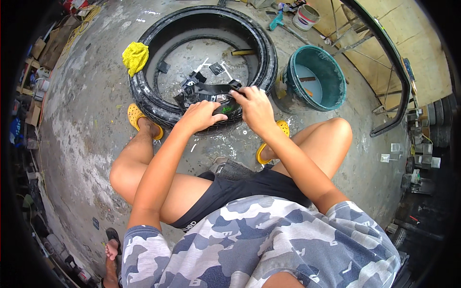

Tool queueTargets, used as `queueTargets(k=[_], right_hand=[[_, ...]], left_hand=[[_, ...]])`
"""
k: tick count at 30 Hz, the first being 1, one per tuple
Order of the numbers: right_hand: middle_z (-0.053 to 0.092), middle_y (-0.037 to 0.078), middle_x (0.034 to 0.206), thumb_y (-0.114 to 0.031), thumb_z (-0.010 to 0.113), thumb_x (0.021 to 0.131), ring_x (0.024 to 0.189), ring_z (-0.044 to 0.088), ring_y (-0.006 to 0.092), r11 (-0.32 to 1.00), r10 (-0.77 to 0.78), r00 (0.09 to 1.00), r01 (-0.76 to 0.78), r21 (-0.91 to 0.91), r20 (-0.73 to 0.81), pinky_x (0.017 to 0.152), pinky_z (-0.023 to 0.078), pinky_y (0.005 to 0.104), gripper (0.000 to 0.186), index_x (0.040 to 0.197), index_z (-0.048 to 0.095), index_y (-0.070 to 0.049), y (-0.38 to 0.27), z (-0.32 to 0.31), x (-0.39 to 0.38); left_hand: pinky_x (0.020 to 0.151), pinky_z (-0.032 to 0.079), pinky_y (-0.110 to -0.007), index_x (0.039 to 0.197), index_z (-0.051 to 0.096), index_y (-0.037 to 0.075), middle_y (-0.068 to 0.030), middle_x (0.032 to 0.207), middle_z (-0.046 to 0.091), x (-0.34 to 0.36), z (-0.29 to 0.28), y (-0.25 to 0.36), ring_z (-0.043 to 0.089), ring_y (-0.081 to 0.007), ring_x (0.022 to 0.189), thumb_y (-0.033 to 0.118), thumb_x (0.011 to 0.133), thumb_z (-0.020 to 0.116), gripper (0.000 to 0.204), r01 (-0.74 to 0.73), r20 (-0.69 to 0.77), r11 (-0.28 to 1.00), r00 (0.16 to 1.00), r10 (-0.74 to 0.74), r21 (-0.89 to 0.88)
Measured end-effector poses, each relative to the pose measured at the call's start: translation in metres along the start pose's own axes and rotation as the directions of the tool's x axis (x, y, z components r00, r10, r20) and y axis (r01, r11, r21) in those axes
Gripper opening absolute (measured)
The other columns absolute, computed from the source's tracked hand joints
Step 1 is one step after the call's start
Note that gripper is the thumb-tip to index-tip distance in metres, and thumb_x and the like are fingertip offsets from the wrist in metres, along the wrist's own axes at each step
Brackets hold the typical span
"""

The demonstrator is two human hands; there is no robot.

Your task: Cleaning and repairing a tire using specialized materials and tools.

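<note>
A large black tire (pixel 266 45) lies on its side on the floor in front of me. At its near edge my right hand (pixel 254 108) is closed, its thumb and fingers pinching the end of a black strip (pixel 209 89). The strip looks like rubber or tape and runs left along a crumpled black bundle. My left hand (pixel 204 116) rests on the near side of the tire beside that bundle, thumb stretched out to the right and fingers apart. Black scraps and white strips (pixel 205 62) lie inside the ring. The undersides of my fingers are hidden.
A green bucket (pixel 331 72) stands right of the tire, with a yellow cloth (pixel 136 57) draped on the tire's left rim. Behind are a white tub (pixel 306 18) and a blue-headed tool (pixel 277 21). A black curved frame (pixel 402 72) leans at right. Another person's foot (pixel 111 248) shows lower left.
</note>
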State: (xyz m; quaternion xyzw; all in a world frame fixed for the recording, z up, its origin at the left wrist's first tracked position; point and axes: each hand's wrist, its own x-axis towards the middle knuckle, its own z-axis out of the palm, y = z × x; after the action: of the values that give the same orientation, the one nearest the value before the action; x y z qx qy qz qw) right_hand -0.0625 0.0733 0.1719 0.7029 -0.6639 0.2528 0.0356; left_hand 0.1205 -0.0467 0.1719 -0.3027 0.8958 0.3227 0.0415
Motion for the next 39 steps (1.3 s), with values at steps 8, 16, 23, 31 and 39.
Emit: queueTargets(k=[8,16,23,31,39], right_hand=[[0.063,0.009,0.109,-0.003,0.063,0.074,0.099,0.058,0.0265,0.980,0.027,0.999,-0.032,-0.194,-0.028,0.082,0.046,0.0384,0.049,0.122,0.067,-0.010,-0.016,-0.010,0.007],[0.062,0.006,0.110,-0.006,0.065,0.075,0.101,0.056,0.0236,0.977,0.028,0.996,-0.011,-0.213,0.080,0.083,0.046,0.0351,0.044,0.118,0.070,-0.009,-0.017,-0.002,0.006],[0.062,0.006,0.104,-0.010,0.069,0.075,0.105,0.057,0.0248,0.932,0.077,0.989,-0.027,-0.360,0.125,0.085,0.047,0.0362,0.034,0.108,0.073,-0.011,0.018,-0.002,0.041],[0.068,0.015,0.112,-0.014,0.067,0.085,0.110,0.063,0.0331,0.920,0.391,0.920,-0.391,-0.025,-0.020,0.094,0.052,0.0455,0.027,0.110,0.076,-0.014,0.140,-0.031,0.083],[0.072,0.022,0.111,-0.024,0.076,0.080,0.108,0.068,0.0347,0.649,0.706,0.698,-0.706,0.283,0.120,0.097,0.051,0.0409,0.038,0.114,0.073,-0.007,0.244,-0.062,0.123]], left_hand=[[0.084,0.051,-0.052,0.112,0.068,0.002,-0.0262,0.096,0.069,0.004,0.001,0.007,0.066,-0.0430,0.098,0.045,0.088,0.070,0.049,-0.050,-0.036,0.999,0.998,0.050,-0.004],[0.086,0.051,-0.050,0.111,0.069,0.001,-0.0267,0.099,0.069,0.005,0.003,0.006,0.065,-0.0430,0.100,0.049,0.085,0.071,0.054,-0.008,-0.020,1.000,1.000,0.008,-0.002],[0.087,0.051,-0.049,0.116,0.068,0.001,-0.0262,0.098,0.069,0.009,0.008,0.006,0.065,-0.0417,0.099,0.051,0.086,0.071,0.059,-0.015,-0.031,1.000,0.999,0.016,0.027],[0.073,0.053,-0.048,0.100,0.069,0.003,-0.0210,0.082,0.070,-0.009,-0.021,0.024,0.066,-0.0450,0.083,0.045,0.081,0.077,0.047,0.055,-0.256,0.998,0.965,-0.051,0.009],[0.041,0.035,-0.019,0.106,0.051,0.008,0.0015,0.075,0.061,-0.048,-0.080,0.066,0.048,-0.0037,0.050,0.003,0.083,0.078,0.036,-0.266,-0.655,0.747,0.700,-0.286,-0.610]])
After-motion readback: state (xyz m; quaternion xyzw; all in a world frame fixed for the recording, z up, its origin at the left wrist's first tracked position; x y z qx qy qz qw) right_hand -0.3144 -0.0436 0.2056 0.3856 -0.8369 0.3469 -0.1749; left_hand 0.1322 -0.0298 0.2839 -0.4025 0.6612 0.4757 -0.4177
